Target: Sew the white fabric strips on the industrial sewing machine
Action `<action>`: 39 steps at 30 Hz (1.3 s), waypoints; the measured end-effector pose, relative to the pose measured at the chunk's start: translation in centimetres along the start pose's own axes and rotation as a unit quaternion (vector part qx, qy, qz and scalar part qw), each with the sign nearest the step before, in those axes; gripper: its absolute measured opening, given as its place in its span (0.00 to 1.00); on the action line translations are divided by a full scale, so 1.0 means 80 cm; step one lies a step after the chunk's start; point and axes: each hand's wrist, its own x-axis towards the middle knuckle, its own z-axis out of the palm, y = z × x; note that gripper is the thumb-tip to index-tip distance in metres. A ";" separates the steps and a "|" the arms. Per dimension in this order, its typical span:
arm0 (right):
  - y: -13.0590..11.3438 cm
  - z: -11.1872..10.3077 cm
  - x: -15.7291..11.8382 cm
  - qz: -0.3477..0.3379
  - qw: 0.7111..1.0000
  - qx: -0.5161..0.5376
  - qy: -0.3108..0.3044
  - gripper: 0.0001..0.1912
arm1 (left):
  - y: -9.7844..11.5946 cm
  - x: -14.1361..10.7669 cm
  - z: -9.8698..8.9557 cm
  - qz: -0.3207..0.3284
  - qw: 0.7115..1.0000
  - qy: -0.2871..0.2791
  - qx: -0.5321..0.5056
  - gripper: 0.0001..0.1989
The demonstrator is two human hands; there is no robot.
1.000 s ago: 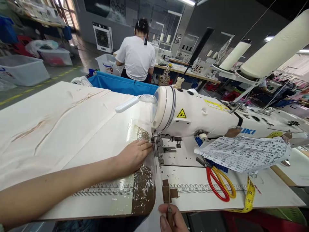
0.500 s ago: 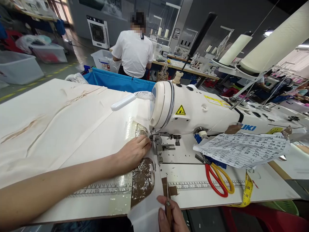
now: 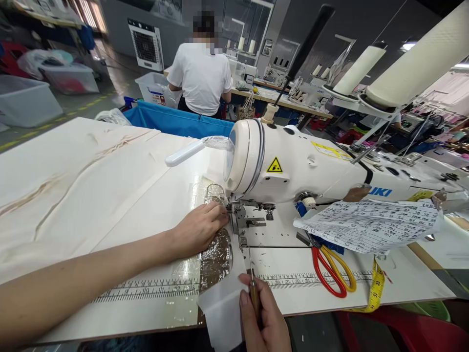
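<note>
My left hand (image 3: 201, 229) lies on the white fabric strip beside the needle area of a white sewing machine (image 3: 289, 166), its fingers close together and fingertips partly hidden near the presser foot. Its palm is over a brown, tape-covered patch (image 3: 217, 259) on the table. My right hand (image 3: 264, 313) is closed round the wooden handle of an awl (image 3: 253, 292), whose metal tip points up toward the machine. Between the hands the pale fabric strip (image 3: 223, 303) runs down and hangs past the table's front edge, next to my right thumb.
Red and yellow scissors (image 3: 329, 271), a yellow tape measure (image 3: 376, 288) and a handwritten paper (image 3: 370, 225) are at the right. Cream fabric (image 3: 84, 181) spreads over the left. Beyond a blue cloth bin (image 3: 176, 121), a person in white (image 3: 201, 78) sits facing away.
My right hand has moved up toward the machine with the awl, and the strip's lower part has shifted up and folded. My left hand stays near the needle, almost unmoved.
</note>
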 end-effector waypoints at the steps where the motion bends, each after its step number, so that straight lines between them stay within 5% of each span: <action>1: -0.004 0.000 0.003 -0.009 1.000 0.006 -0.002 0.26 | 0.000 0.000 -0.001 -0.007 1.000 0.002 0.007 0.17; 10: -0.020 0.002 0.021 -0.070 0.997 0.008 -0.015 0.19 | -0.002 -0.003 -0.004 0.047 0.997 0.020 -0.062 0.15; 18: -0.032 0.009 0.037 -0.087 0.995 -0.021 -0.035 0.22 | -0.004 -0.003 -0.002 -0.011 1.000 -0.006 0.009 0.19; 25: -0.035 0.009 0.045 -0.119 0.992 -0.011 -0.037 0.21 | 0.003 -0.004 -0.007 0.023 0.999 -0.003 -0.046 0.15; 39: -0.034 0.013 0.049 -0.154 0.987 -0.036 -0.029 0.19 | 0.000 -0.001 -0.001 -0.023 0.999 -0.045 0.020 0.17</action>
